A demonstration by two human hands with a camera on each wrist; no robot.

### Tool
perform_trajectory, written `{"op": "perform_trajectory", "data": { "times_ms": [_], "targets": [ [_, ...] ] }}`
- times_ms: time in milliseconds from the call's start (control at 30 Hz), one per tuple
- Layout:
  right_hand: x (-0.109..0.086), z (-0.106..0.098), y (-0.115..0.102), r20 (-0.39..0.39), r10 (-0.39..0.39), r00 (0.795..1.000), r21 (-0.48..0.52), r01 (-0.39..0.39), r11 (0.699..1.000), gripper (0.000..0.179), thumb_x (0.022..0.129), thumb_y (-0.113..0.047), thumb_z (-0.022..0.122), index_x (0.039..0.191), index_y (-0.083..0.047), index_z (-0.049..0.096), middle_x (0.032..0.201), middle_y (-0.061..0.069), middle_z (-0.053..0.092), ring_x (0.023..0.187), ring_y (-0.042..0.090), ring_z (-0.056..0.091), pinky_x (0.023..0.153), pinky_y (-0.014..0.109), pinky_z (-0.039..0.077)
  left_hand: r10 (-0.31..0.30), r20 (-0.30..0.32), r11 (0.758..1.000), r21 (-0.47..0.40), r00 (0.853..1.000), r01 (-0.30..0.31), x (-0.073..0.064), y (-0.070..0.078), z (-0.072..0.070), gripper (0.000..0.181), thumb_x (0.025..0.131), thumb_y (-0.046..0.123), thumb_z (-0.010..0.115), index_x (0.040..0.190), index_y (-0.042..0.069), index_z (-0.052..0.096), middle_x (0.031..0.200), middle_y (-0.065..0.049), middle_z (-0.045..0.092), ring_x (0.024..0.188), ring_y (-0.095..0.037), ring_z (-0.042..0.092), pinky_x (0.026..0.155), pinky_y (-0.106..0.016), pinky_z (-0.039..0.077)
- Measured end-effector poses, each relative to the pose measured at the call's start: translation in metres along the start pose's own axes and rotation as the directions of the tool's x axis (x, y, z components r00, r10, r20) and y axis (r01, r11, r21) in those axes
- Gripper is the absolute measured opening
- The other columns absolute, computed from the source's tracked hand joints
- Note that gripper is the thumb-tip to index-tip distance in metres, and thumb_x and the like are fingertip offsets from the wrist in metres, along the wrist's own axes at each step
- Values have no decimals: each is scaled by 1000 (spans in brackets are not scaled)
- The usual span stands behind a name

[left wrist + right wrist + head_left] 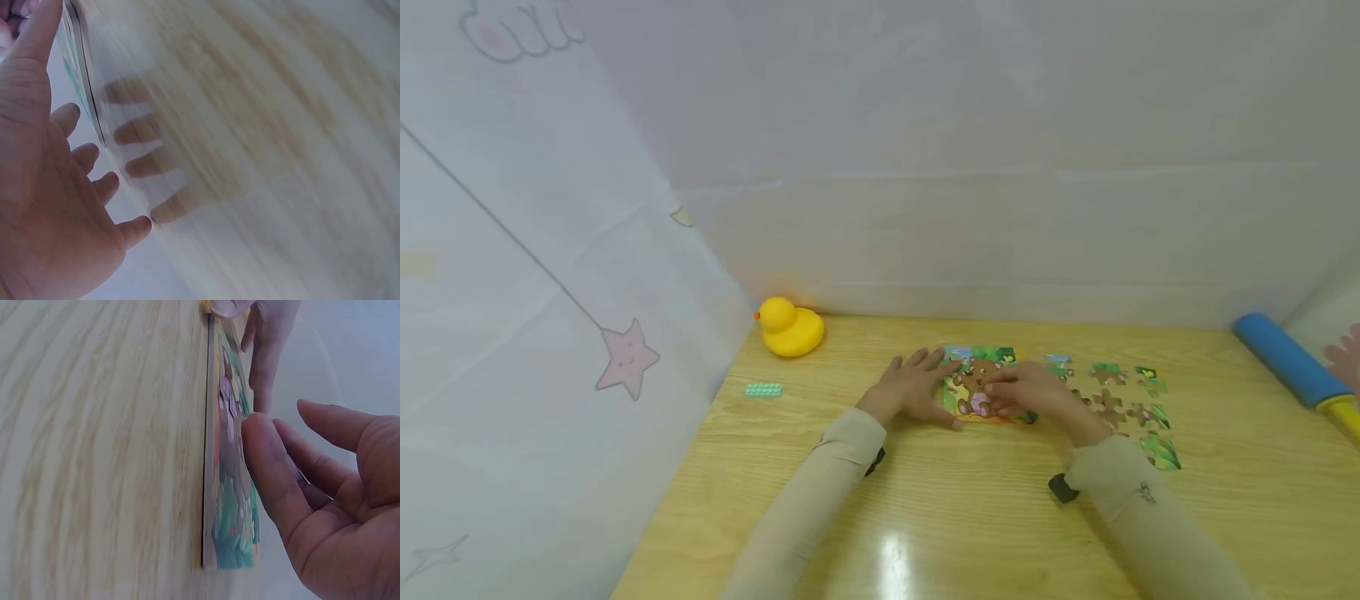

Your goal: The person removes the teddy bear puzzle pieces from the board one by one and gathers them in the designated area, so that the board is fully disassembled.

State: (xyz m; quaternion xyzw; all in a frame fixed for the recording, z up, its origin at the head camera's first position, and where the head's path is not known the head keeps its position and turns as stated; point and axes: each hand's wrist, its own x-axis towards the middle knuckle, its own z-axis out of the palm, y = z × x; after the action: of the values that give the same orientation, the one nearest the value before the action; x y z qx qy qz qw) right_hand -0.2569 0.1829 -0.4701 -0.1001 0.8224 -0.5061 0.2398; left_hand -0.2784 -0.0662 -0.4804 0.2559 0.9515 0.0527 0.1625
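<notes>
A jigsaw puzzle board (976,403) with a brown bear picture lies flat on the table, between and partly under both hands. My left hand (913,387) rests at its left side with the fingers spread, index finger and thumb reaching onto or along the board's edge. Over the board's right half is my right hand (1033,390). In the right wrist view, one of its fingertips (257,428) comes down on the picture, the other fingers bent loosely behind, with nothing showing between them. Loose puzzle pieces (1107,406) lie to the right, some hidden by the right wrist.
A yellow rubber duck (792,328) stands at the back left of the wooden table (940,508). In front of it lies a small mint-green studded block (763,390). A blue foam tube with a yellow handle (1292,358) lies at the far right. Pale sheets hang behind and left.
</notes>
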Motion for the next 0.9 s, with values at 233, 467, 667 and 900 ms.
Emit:
{"op": "perform_trajectory", "data": {
  "times_ms": [233, 467, 667, 900],
  "targets": [
    [11, 7, 1, -17, 10, 1000, -36, -11, 999, 37, 103, -16, 59, 133, 6, 62, 122, 22, 69, 92, 22, 75, 78, 31, 63, 1, 11, 1000, 14, 1000, -1, 0, -1, 0, 112, 76, 83, 64, 164, 37, 11, 173, 3, 1, 161, -28, 4, 126, -63, 9],
    [15, 16, 1, -41, 6, 999, -124, -11, 992, 36, 100, -16, 65, 130, 4, 66, 109, 16, 75, 83, 18, 74, 73, 32, 63, 4, 5, 1000, 20, 1000, -4, 2, -1, 2, 112, 77, 83, 63, 164, 36, 11, 173, 4, 1, 161, -27, 4, 126, -63, 8],
    [12, 20, 2, -45, -29, 999, -230, 18, 973, 40, 96, -18, 69, 132, -2, 66, 107, 8, 75, 85, 16, 70, 73, 32, 59, 1, 14, 1000, 22, 1000, -1, 0, 0, 0, 113, 77, 82, 63, 164, 33, 10, 173, 4, 1, 161, -27, 3, 125, -64, 9],
    [14, 28, 3, -81, -148, 986, -449, 97, 889, 44, 88, -18, 76, 131, -8, 69, 97, 3, 75, 85, 17, 66, 74, 36, 57, -10, 17, 1000, 7, 1000, 10, -1, -2, -1, 112, 78, 81, 64, 164, 34, 11, 173, 4, 1, 161, -27, 3, 126, -64, 8]
  ]
}}
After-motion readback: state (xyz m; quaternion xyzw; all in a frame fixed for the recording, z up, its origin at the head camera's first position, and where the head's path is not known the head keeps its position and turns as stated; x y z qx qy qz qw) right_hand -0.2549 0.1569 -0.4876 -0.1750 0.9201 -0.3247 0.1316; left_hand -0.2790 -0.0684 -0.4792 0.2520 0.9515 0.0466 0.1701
